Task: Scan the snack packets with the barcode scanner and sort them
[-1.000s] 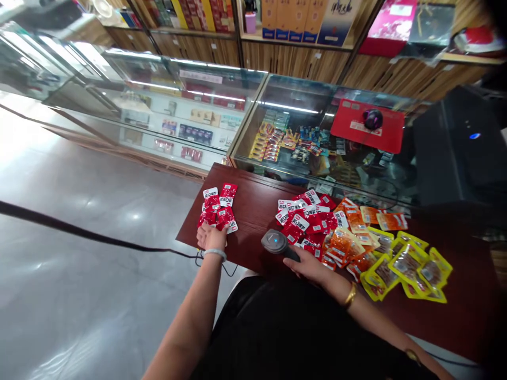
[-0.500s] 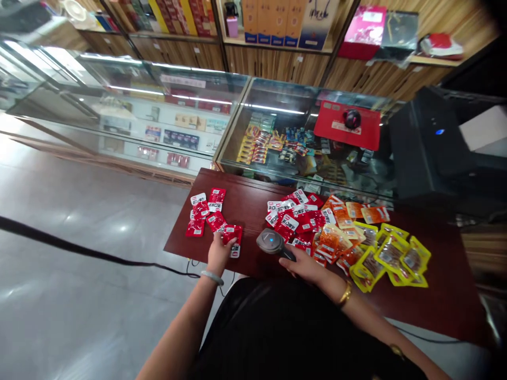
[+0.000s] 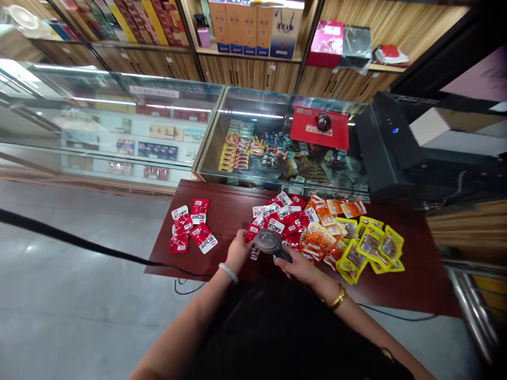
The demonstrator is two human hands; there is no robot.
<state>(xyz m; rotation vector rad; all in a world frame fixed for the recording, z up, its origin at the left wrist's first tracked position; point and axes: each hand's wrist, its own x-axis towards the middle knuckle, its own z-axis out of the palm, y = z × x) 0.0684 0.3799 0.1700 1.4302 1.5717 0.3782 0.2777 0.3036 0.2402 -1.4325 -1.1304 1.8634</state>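
My right hand (image 3: 297, 265) is wrapped round the handle of a dark grey barcode scanner (image 3: 268, 241), its head over the near edge of a pile of red-and-white packets (image 3: 282, 212). Just left of the scanner, my left hand (image 3: 238, 250) is closed on a red packet (image 3: 252, 233), partly hidden by the scanner head. A smaller group of similar red packets (image 3: 204, 238) lies at the table's left end. Right of the pile are orange packets (image 3: 319, 238), then yellow packets (image 3: 372, 244) with clear windows.
The dark red table (image 3: 229, 206) stands against a glass display counter (image 3: 209, 142). On the counter are a red mat (image 3: 336, 134) with a black mouse (image 3: 324, 122), and a dark machine (image 3: 386, 148) at right. Black cables (image 3: 400, 316) hang near the table's front edge.
My left hand has moved right, from the left group of red packets to beside the scanner. My right hand keeps the scanner in nearly the same place. The whole view has shifted.
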